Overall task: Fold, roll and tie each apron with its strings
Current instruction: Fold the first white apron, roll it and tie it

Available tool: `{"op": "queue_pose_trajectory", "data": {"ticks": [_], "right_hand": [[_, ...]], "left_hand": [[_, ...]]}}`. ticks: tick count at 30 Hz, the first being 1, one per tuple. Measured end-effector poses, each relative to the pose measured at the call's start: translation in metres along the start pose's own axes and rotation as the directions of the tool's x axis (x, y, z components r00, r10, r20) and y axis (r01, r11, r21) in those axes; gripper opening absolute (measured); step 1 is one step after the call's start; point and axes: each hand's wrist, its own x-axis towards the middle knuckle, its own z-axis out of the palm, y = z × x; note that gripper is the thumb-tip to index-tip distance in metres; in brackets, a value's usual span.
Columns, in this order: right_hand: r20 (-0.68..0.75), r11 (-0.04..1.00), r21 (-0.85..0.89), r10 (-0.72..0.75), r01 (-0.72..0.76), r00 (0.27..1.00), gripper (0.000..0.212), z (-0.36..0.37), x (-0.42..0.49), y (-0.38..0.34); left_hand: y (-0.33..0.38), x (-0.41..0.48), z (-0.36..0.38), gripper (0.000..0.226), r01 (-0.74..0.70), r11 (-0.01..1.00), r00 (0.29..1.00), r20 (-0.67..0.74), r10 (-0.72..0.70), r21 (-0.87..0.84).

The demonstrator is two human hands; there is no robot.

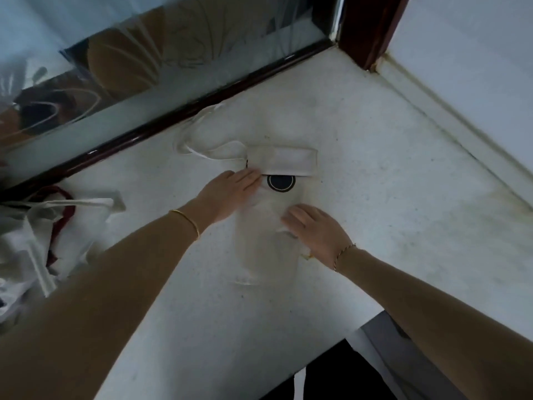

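Note:
A white apron (268, 246) lies folded into a long narrow strip on the white counter (375, 183), running from near me toward the window. Its far end is turned over into a flat fold (284, 163), just beyond a round dark logo (280, 182). The apron's strings (202, 145) trail off to the far left. My left hand (230, 192) lies flat on the strip, fingertips at the near edge of the fold beside the logo. My right hand (315, 229) rests flat on the strip's right side, fingers straight.
A heap of other white aprons (34, 243) with straps and a dark red trim lies at the left edge. A dark-framed patterned glass window (129, 67) runs along the back. A wall (476, 67) closes the right side. The counter's near edge (331, 342) drops to a dark floor.

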Motion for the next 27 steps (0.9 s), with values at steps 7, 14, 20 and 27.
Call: {"op": "queue_pose_trajectory", "data": {"ticks": [7, 14, 20, 27], "right_hand": [[-0.024, 0.999, -0.036, -0.033, 0.032, 0.999, 0.039, 0.004, -0.023, -0.016], [0.07, 0.995, 0.013, 0.098, -0.099, 0.993, 0.041, 0.005, -0.03, -0.029], [0.101, 0.975, 0.137, 0.161, -0.174, 0.982, 0.044, 0.004, -0.034, -0.035], [0.145, 0.927, 0.197, 0.295, -0.32, 0.945, 0.021, 0.006, -0.036, -0.041]], "left_hand": [[0.015, -0.067, 0.044, 0.083, -0.343, 0.932, 0.931, -0.173, 0.321, -0.116], [0.042, -0.086, 0.063, 0.063, -0.508, 0.853, 0.83, -0.33, 0.449, -0.118], [0.05, -0.082, 0.053, 0.036, -0.486, 0.858, 0.789, -0.504, 0.351, -0.164], [0.056, -0.068, 0.026, 0.035, 0.122, 0.395, 0.968, 0.022, -0.249, -0.911]]}}
